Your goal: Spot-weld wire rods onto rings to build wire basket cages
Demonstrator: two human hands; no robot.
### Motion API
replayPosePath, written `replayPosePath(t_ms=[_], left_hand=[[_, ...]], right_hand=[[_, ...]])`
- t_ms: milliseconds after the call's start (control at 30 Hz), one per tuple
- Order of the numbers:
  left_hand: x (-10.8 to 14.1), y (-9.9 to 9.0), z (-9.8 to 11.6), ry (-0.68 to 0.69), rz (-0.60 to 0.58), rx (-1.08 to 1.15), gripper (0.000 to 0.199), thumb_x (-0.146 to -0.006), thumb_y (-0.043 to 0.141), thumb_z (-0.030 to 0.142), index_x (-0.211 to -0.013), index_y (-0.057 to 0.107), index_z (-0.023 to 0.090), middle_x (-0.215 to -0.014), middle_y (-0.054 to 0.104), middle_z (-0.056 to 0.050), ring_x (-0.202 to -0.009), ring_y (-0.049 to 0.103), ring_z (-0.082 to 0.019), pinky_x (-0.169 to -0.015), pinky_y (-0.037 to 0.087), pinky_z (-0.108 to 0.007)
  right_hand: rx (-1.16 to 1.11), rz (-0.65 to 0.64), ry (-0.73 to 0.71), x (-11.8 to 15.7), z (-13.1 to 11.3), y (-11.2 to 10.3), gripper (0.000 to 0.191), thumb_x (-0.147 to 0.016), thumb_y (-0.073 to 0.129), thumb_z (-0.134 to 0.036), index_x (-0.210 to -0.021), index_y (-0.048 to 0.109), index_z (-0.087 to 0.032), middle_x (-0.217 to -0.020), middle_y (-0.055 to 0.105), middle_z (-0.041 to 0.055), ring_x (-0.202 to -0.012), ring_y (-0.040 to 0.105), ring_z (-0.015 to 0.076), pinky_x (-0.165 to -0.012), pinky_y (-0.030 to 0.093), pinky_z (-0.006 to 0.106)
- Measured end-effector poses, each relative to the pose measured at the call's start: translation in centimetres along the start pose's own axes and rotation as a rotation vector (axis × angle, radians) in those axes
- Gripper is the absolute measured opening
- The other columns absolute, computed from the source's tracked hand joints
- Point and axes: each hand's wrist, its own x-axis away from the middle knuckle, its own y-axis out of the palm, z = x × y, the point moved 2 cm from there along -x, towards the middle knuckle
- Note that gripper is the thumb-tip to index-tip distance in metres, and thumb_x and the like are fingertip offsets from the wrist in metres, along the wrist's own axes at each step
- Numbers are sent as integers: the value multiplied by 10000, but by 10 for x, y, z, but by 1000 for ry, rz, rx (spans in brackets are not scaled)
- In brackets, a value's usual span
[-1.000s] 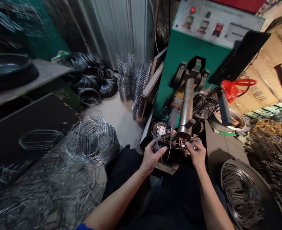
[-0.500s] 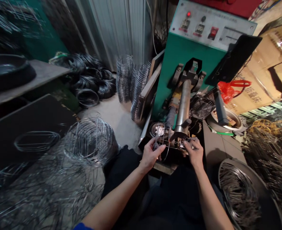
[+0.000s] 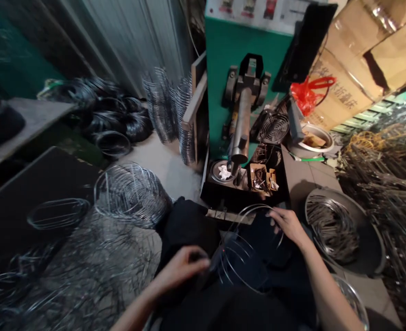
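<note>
Over my lap, my right hand (image 3: 286, 224) is closed on the edge of a wire rack (image 3: 239, 272), a thin curved wire outline with several cross wires. My left hand (image 3: 187, 266) is just left of the rack, thumb and forefinger pointing at it. Its fingertips are dark and smeared by motion, so whether they touch the rack is unclear. In front stands a green welding machine (image 3: 220, 115) with a thick metal arm (image 3: 242, 128). The arm's end hangs over a black tray (image 3: 223, 195), apart from both hands.
Left of my knee is a pile of similar wire frames (image 3: 132, 195), with a single frame (image 3: 58, 214) on a dark board. Wire coils (image 3: 116, 115) lie farther back. A basin (image 3: 368, 257) of metal rods is at right, near a large rod heap (image 3: 392, 193) and cardboard boxes (image 3: 347, 87).
Both hands have come back from under the machine's arm to my lap, the right bringing the wire rack. The left hand has moved down and left. The view has shifted.
</note>
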Motion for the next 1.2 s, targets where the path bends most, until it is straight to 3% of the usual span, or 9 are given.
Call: replayPosePath(t_ms=[67,133,233,333,433,533,733,933,1200], left_hand=[[-18,-19,26,232,176,-214,447,-880,652,544,-1087,710,152,-993,740,-89,-917,689,-237,-825,542,-324],[-48,-19,52,420,246,-343,509,-913,627,459,-1320,613,153,-1112,729,-109,-981,696,-242,-881,551,-344],[-89,0,68,603,348,-615,354,-940,579,273,-1257,661,136,-1089,731,-133,-993,701,-250,-918,558,-372],[-105,13,58,721,464,-758,319,-985,494,205,-1240,675,142,-1054,730,-132,-929,711,-229,-887,576,-358],[-108,12,45,760,514,-797,337,-998,483,199,-1280,658,144,-1033,733,-128,-902,715,-221,-871,580,-340],[-112,6,47,754,508,-799,335,-986,494,179,-1268,672,150,-998,737,-127,-876,717,-225,-853,578,-341],[-122,-7,69,778,524,-754,305,-971,500,178,-1189,713,162,-991,744,-128,-879,711,-233,-854,562,-352],[-114,-21,89,827,556,-720,258,-973,512,194,-1116,725,172,-987,750,-122,-868,705,-229,-834,538,-333],[-109,-38,111,821,576,-764,208,-985,499,196,-935,700,182,-740,667,-41,-668,617,-162,-673,434,-247]], right_hand=[[36,-157,10,-14,-13,11,494,-933,510,-645,-830,652,-184,-612,621,-6,-409,592,144,-433,431,237],[83,-218,-35,-28,-26,26,470,-919,535,-636,-824,653,-191,-624,639,7,-437,607,158,-450,460,249],[156,-107,-170,-30,-34,42,405,-897,615,-569,-1051,694,-203,-791,729,53,-648,700,205,-635,554,294],[122,108,-205,-10,-24,47,458,-971,533,-491,-1316,616,-202,-948,755,72,-779,724,212,-771,573,315],[144,254,-235,5,-14,50,428,-1020,442,-429,-1296,657,-182,-1040,746,108,-880,725,224,-835,573,324],[220,297,-298,0,-17,50,418,-1025,446,-386,-1311,671,-181,-1110,728,132,-975,712,238,-888,566,338],[349,288,-347,-29,-37,43,377,-1018,479,-344,-1303,683,-205,-1088,737,116,-986,721,239,-914,569,349],[384,252,-397,-45,-58,39,351,-1019,484,-337,-1282,690,-227,-1183,740,105,-1094,706,264,-987,546,391],[355,224,-455,-63,-90,35,336,-1007,487,-333,-1221,719,-220,-1164,749,88,-1023,736,279,-894,583,370]])
